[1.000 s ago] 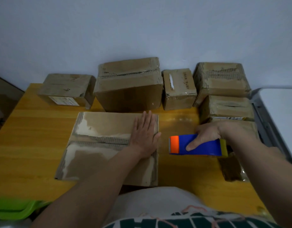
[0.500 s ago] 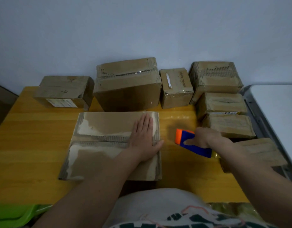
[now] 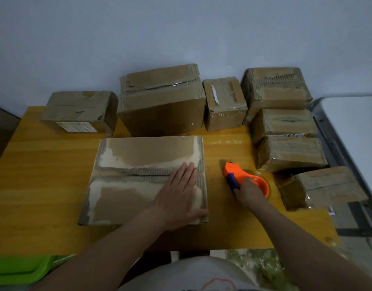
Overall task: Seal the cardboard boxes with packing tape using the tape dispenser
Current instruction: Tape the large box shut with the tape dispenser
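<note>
The right hand (image 3: 247, 191) is closed in a grip around the orange and blue tape dispenser (image 3: 241, 177), which is held just above or on the yellow table (image 3: 44, 164); contact cannot be judged. Just to its left, the flat cardboard box (image 3: 139, 160) is pressed down by the left hand (image 3: 178, 198), with fingers straight over the centre seam at the right end. Further boxes are stacked along the far edge (image 3: 162, 106) and at the right (image 3: 290, 153).
</note>
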`<state>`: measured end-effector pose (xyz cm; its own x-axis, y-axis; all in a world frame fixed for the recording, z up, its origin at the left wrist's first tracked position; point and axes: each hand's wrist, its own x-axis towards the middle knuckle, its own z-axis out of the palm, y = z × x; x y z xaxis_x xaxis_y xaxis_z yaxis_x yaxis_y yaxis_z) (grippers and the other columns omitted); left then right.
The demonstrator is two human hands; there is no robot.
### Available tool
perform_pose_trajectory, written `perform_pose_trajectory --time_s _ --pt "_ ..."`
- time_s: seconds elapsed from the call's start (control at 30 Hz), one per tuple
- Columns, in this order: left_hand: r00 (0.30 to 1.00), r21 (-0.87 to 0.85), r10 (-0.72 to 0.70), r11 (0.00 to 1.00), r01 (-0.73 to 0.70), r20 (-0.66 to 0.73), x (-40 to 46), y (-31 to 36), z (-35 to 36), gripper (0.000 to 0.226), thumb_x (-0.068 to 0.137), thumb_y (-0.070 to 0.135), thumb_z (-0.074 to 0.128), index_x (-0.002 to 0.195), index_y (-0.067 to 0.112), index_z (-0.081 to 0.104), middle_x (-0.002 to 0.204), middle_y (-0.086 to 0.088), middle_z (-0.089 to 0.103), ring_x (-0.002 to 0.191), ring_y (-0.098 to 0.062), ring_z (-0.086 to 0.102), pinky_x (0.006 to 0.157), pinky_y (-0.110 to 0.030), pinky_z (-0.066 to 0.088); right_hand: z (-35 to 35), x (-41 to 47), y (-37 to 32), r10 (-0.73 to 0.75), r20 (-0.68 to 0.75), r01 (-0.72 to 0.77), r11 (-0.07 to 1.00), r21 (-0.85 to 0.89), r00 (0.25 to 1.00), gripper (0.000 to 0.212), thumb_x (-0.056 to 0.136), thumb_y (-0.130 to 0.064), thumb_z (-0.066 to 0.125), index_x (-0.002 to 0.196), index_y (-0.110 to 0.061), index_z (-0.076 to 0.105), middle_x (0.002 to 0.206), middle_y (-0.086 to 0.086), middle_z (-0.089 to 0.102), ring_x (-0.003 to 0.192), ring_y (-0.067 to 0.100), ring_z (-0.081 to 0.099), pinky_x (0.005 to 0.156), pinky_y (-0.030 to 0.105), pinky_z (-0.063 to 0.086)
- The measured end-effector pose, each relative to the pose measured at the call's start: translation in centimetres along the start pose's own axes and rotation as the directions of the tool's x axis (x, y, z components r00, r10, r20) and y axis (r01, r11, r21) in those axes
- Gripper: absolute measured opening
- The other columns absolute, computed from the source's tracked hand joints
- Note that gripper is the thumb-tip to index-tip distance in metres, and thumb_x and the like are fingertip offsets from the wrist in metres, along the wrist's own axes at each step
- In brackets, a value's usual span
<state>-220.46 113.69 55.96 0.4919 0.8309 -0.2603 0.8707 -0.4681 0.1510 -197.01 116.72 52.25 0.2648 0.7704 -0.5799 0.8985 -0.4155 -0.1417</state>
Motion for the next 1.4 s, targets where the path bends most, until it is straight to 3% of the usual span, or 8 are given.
perform_pose_trajectory --time_s 0.07,0.2,0.37,0.7,0.83,0.97,1.23,1.4 --pt "0.999 -0.020 0.036 0.999 -0.036 0.016 -0.1 -0.4 -0.4 0.118 0.069 0.093 0.016 0.148 0.016 -0.024 0.155 -0.002 -0.032 0.139 -0.015 -0.036 0.117 -0.039 -0.014 -0.9 -1.0 -0.9 -0.070 -0.215 0.067 0.998 -0.019 0.974 0.043 0.095 -0.024 0.050 0.125 0.006 0.043 0.127 0.023 0.050 0.121 0.037 0.045 0.100 0.039 0.033" --pt "0.995 -0.053 0.081 0.996 -0.078 0.063 -0.8 -1.7 -0.9 0.135 0.057 0.099 0.028 0.149 0.013 -0.022 0.152 -0.002 -0.037 0.136 -0.014 -0.040 0.114 -0.038 -0.015 -1.5 -6.0 -6.5 -0.245 -0.499 0.435 0.846 0.308 0.831 0.031 0.093 -0.003 0.045 0.121 0.003 0.056 0.119 0.024 0.058 0.115 0.036 0.051 0.097 0.036 0.035" --pt "0.988 0.108 0.108 0.987 -0.120 0.106 -2.9 -4.6 -1.0 0.139 0.059 0.093 0.044 0.148 0.011 -0.024 0.151 -0.009 -0.038 0.136 -0.024 -0.041 0.116 -0.048 -0.016 0.2 -9.3 -11.4 -0.276 -0.472 0.490 0.761 0.426 0.837 0.032 0.095 -0.004 0.040 0.126 -0.005 0.048 0.123 0.014 0.054 0.113 0.029 0.050 0.090 0.029 0.036" --pt "0.981 0.074 0.154 0.984 -0.163 0.115 -3.5 -6.0 -0.7 0.129 0.065 0.087 0.046 0.149 0.015 -0.021 0.153 -0.005 -0.035 0.138 -0.021 -0.038 0.115 -0.045 -0.018 0.6 -7.4 -12.2 -0.104 -0.169 0.178 0.840 0.512 0.980 0.037 0.102 -0.025 0.033 0.134 -0.007 0.036 0.127 0.021 0.055 0.117 0.039 0.051 0.091 0.039 0.039" --pt "0.971 0.069 0.223 0.971 -0.229 0.089 -3.7 -7.3 -1.2 0.102 0.081 0.083 0.010 0.150 0.014 -0.019 0.155 -0.004 -0.031 0.140 -0.016 -0.034 0.114 -0.036 -0.020 1.3 -8.4 -12.1 -0.148 -0.245 0.197 0.962 0.191 0.958 0.062 0.102 -0.038 0.029 0.150 -0.005 0.009 0.158 0.018 0.010 0.144 0.035 0.015 0.116 0.040 0.017" --pt "0.976 0.089 0.215 0.972 -0.218 0.043 -5.0 -9.3 -1.4 0.076 0.096 0.062 0.006 0.151 0.014 -0.017 0.158 -0.003 -0.025 0.142 -0.013 -0.027 0.114 -0.030 -0.019 4.3 -10.4 -13.3 -0.402 -0.327 0.321 0.906 -0.276 0.855 0.074 0.093 -0.057 0.000 0.151 -0.013 -0.004 0.159 0.009 -0.012 0.146 0.023 -0.015 0.119 0.039 -0.004" --pt "1.000 0.044 0.004 0.999 -0.004 -0.005 -9.4 -15.8 -0.5 0.079 0.094 0.064 0.009 0.151 0.016 -0.017 0.157 -0.001 -0.026 0.142 -0.014 -0.028 0.114 -0.032 -0.017 5.0 -10.2 -14.1 -0.315 -0.356 0.190 0.919 -0.344 0.880 0.092 0.080 -0.069 -0.013 0.150 -0.009 -0.005 0.159 0.009 -0.011 0.146 0.022 -0.015 0.117 0.035 -0.009" --pt "0.953 -0.089 -0.301 0.951 0.296 -0.044 -11.7 -19.0 0.9 0.087 0.091 0.069 0.014 0.149 0.016 -0.021 0.148 -0.006 -0.042 0.141 -0.025 -0.031 0.115 -0.040 -0.014 5.5 -10.8 -15.9 -0.264 -0.377 0.147 0.939 -0.310 0.888 0.091 0.085 -0.069 -0.007 0.150 -0.005 -0.005 0.158 0.014 -0.011 0.146 0.024 -0.015 0.116 0.035 -0.010"
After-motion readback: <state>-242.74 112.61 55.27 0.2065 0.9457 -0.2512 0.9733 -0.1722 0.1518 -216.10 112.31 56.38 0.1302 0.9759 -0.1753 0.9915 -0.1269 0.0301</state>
